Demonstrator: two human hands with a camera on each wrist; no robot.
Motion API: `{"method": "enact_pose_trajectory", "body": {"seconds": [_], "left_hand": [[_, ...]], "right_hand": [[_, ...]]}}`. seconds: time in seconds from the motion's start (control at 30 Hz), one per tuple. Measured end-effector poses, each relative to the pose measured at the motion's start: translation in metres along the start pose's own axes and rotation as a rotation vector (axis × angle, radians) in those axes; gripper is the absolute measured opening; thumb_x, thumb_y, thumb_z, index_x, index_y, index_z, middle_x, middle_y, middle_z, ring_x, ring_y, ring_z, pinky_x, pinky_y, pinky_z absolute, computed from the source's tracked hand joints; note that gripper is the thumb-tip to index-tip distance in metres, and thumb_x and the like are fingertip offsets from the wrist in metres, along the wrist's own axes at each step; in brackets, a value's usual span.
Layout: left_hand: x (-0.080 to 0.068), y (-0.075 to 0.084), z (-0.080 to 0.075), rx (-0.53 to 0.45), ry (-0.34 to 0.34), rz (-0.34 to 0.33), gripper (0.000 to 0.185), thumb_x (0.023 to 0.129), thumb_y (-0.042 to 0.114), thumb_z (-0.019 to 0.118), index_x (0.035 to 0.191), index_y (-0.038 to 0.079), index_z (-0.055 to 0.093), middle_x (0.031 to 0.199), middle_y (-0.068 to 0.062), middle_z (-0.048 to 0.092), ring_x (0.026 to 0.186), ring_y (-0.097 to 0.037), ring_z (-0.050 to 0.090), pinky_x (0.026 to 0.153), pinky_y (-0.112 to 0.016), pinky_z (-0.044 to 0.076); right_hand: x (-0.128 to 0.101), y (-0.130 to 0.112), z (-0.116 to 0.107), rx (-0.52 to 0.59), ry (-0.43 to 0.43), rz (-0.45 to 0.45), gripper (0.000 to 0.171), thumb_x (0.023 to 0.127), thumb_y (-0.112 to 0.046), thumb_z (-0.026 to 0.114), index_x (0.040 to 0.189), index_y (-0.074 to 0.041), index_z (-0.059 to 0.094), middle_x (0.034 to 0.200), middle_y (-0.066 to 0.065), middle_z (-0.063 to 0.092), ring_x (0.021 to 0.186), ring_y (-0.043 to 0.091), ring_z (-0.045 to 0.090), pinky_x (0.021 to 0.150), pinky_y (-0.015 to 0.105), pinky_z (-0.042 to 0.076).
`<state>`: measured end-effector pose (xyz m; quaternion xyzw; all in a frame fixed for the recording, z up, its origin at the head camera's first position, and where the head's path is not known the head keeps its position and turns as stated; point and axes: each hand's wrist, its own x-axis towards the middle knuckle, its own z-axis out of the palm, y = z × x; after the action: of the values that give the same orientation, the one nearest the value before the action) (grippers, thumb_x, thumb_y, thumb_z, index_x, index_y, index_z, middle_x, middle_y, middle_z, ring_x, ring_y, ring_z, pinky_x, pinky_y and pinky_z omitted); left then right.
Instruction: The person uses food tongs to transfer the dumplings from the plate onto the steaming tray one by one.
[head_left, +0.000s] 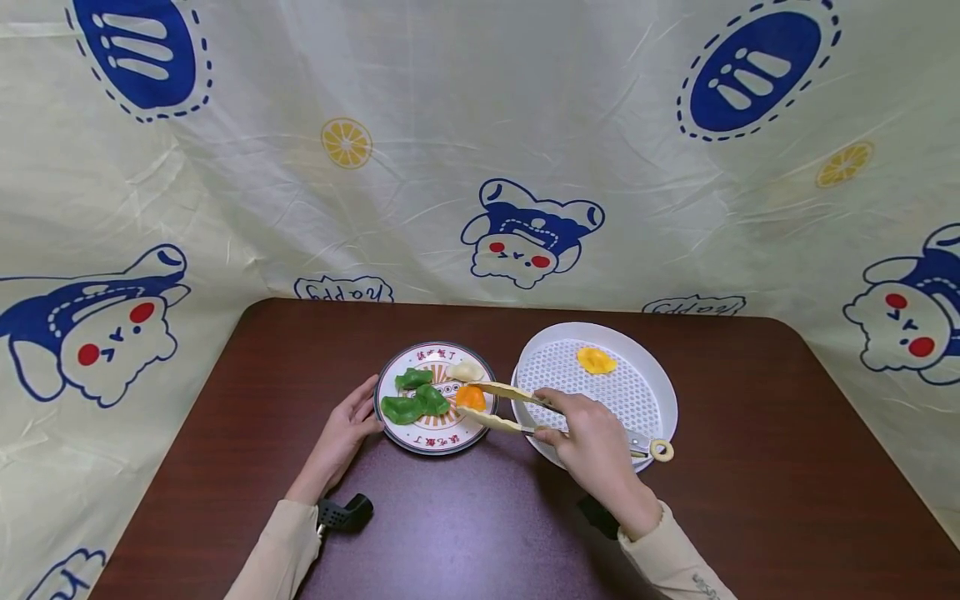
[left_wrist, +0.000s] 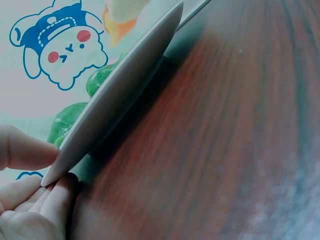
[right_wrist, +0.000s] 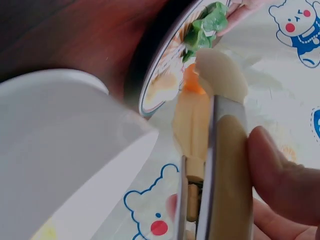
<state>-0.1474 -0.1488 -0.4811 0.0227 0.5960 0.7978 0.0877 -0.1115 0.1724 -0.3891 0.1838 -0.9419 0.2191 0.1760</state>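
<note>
My left hand (head_left: 347,432) pinches the left rim of a round patterned plate (head_left: 442,442), thumb on top and fingers beneath in the left wrist view. On the plate lie several glossy green dumpling-shaped pieces (head_left: 431,400) and a white piece (head_left: 466,371). My right hand (head_left: 595,442) grips cream-tipped metal tongs (right_wrist: 232,165) by the handles. Their tips reach over the plate's right side, one on either side of an orange piece (head_left: 470,397). I cannot tell whether they squeeze it.
Close to the plate's right stands a round white tray with a perforated base (head_left: 663,400), partly under the right hand and tongs. It holds a yellow piece (head_left: 596,360). A brown wooden table (head_left: 750,467) bears everything, with a printed sheet (head_left: 420,225) behind it.
</note>
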Motion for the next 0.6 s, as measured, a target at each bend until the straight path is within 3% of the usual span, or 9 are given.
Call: {"method": "enact_pose_trajectory", "body": {"seconds": [0.4,0.6], "left_hand": [[0.000,-0.002,0.000,-0.001,0.001,0.000,0.079,0.078,-0.019,0.046,0.149,-0.007,0.016,0.154,-0.022,0.015,0.138,-0.030,0.023,0.092,-0.015,0.041],[0.000,-0.002,0.000,0.003,0.001,0.002,0.078,0.078,-0.019,0.046,0.149,-0.007,0.016,0.154,-0.022,0.015,0.138,-0.030,0.024,0.092,-0.015,0.041]], "right_hand": [[-0.004,0.021,-0.020,0.056,0.005,0.068,0.048,0.069,-0.006,0.083,0.114,-0.005,0.068,0.104,0.012,0.069,0.091,0.030,0.063,0.071,0.047,0.049],[-0.008,0.034,-0.029,0.058,0.058,0.074,0.049,0.068,-0.005,0.083,0.115,-0.004,0.067,0.107,0.014,0.068,0.096,0.033,0.063,0.076,0.049,0.048]]}}
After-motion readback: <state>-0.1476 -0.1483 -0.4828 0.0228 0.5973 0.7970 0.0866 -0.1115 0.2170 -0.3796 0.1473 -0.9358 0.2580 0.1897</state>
